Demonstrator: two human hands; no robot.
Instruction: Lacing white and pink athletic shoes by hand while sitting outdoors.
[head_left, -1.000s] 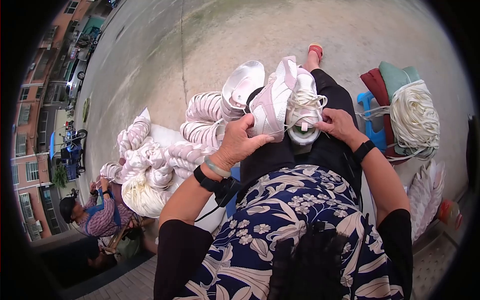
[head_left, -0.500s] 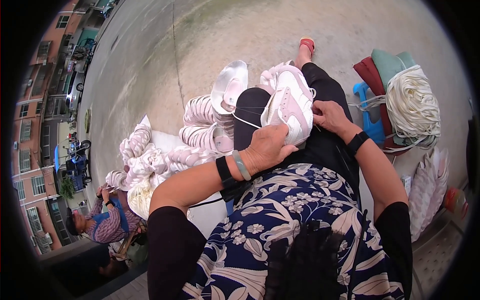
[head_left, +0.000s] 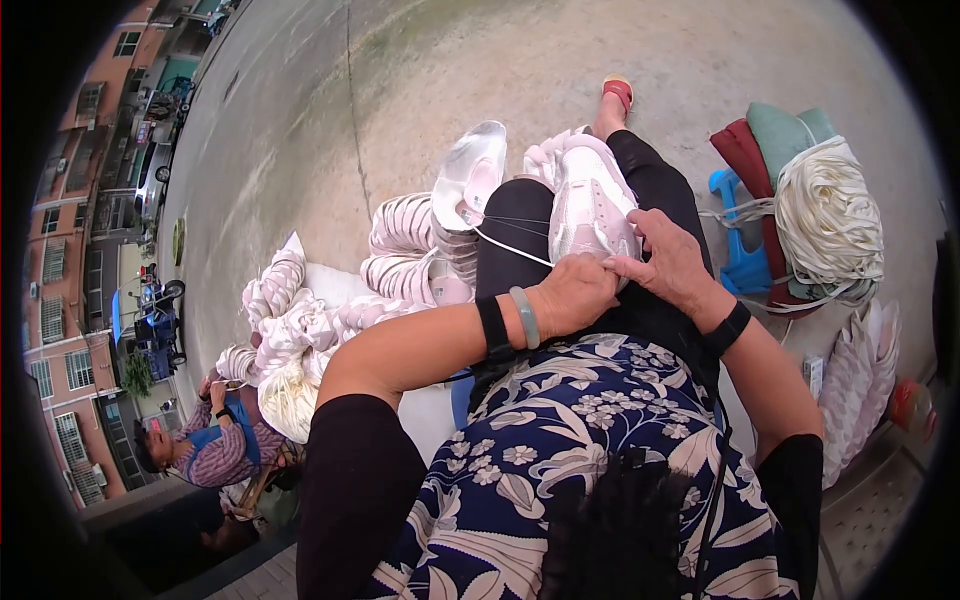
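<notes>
A pale pink and white shoe upper lies over my lap between my thighs, its toe pointing away from me. My left hand is closed at its near end, fingers curled in a pinch. A white shoelace runs into that hand from the left, where a second shoe upper with a silvery white inside rests beside my left knee. My right hand grips the right side of the near end, its thumb reaching to my left fingertips. What lies between the fingertips is mostly hidden.
Stacked pink and white shoe uppers and a bundle of cream laces lie to my left. At right, a big lace bundle rests by a blue stool. More uppers stand lower right. Another person sits far left.
My left hand has moved right to the shoe upper's near end and curled closed. My right hand has come from the shoe's right side toward it. The upper has turned straighter.
</notes>
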